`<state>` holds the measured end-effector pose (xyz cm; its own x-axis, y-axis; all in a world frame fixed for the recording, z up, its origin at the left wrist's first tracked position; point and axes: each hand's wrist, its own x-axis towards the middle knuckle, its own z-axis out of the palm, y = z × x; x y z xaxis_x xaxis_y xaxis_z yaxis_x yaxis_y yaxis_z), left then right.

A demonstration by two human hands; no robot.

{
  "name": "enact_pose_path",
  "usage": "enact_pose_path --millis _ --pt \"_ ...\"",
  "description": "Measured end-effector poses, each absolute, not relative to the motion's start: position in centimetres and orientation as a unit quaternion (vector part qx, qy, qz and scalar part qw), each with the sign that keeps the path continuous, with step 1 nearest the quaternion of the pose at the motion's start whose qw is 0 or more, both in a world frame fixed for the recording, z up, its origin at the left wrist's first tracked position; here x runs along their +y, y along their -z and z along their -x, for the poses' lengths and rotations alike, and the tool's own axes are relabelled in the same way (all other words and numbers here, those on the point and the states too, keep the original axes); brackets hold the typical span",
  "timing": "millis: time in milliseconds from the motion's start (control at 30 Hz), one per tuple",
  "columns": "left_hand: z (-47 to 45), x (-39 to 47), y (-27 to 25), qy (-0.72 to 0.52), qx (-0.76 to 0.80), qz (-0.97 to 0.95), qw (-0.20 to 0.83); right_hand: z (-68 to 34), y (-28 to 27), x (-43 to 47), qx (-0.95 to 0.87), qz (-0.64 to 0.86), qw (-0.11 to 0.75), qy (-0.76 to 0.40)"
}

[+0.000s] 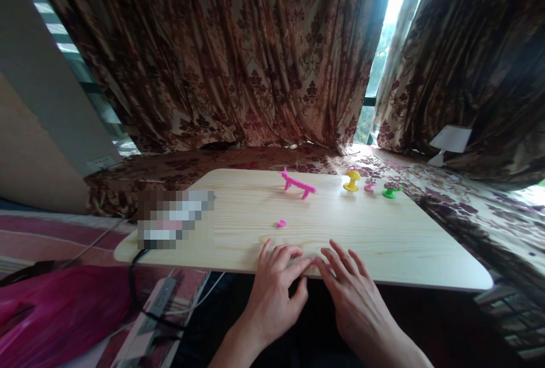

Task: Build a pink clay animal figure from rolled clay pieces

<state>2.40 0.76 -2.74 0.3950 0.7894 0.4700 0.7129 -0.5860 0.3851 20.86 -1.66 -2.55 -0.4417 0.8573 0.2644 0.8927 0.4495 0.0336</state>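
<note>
At the front edge of the table (238,231), my left hand (279,283) rests with its fingers curved and its thumb apart from the index finger. My right hand (351,280) lies beside it, fingers spread out over the tabletop. Between the two index fingers a small strip of pink modelling clay (315,262) shows, partly covered by the fingertips; neither hand is closed around it. Just beyond my left fingers lies a small pink clay lump (281,224). Farther back stands a pink four-legged clay animal (300,184) with pointed ears.
Along the back right stand a yellow mushroom-shaped figure (351,180), a small pink one (370,184) and a green dotted one (392,188). A blurred-out object (174,217) with a black cable is on the left. Beyond are curtains (238,61) and a white lamp (451,138).
</note>
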Motion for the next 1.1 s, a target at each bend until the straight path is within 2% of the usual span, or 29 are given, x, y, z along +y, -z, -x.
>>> enact_pose_path --millis 600,1100 --pt "-2.6 0.9 3.3 -0.364 0.454 -0.811 0.058 -20.9 2.6 -1.8 -0.842 0.524 0.105 0.066" --pt "-2.6 0.9 3.1 -0.355 0.460 -0.811 0.065 -20.3 1.9 -1.3 -0.840 0.530 0.092 0.074"
